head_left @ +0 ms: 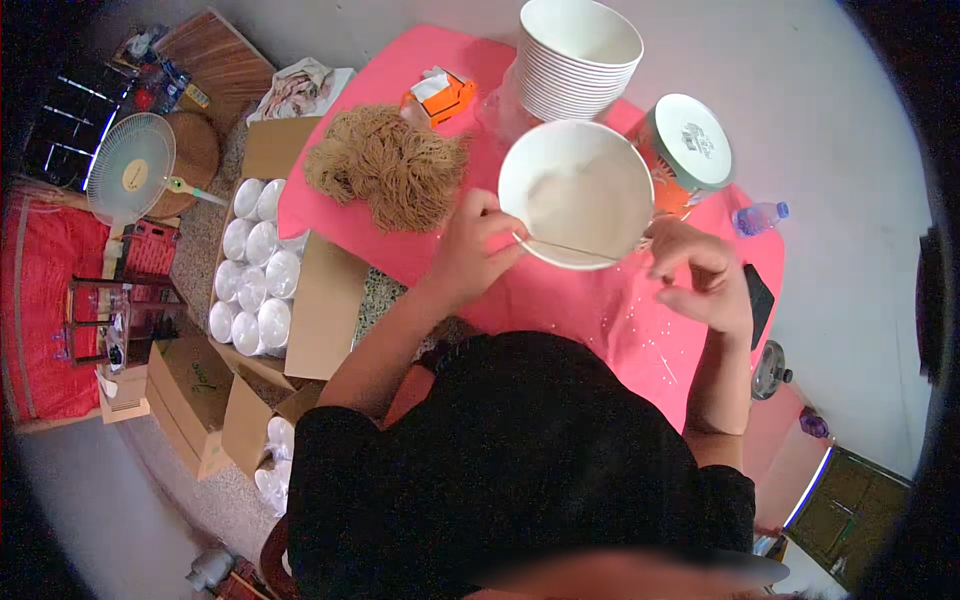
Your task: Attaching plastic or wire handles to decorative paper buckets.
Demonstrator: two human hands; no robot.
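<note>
A white paper bucket [590, 195] with a pale, bare inside tilts toward me over the pink-covered table. My left hand [478, 248] is at its left rim, thumb and fingers pinched on a thin tan cord [570, 248] that crosses the near rim. Beside the right rim is my right hand [703, 275], its fingers bent and its thumb apart from them; I see nothing held there. What its far fingers touch is hidden. To the left lies a heap of tan cords [390, 165], loosely bundled.
Behind stands a tall stack of white paper buckets [575, 75]. A lidded bucket [692, 140], a plastic bottle [760, 218] and a dark flat object [758, 300] are at right. An orange tissue pack [440, 95] lies at the back. Left of the table, an open carton [330, 310] holds wrapped white cups.
</note>
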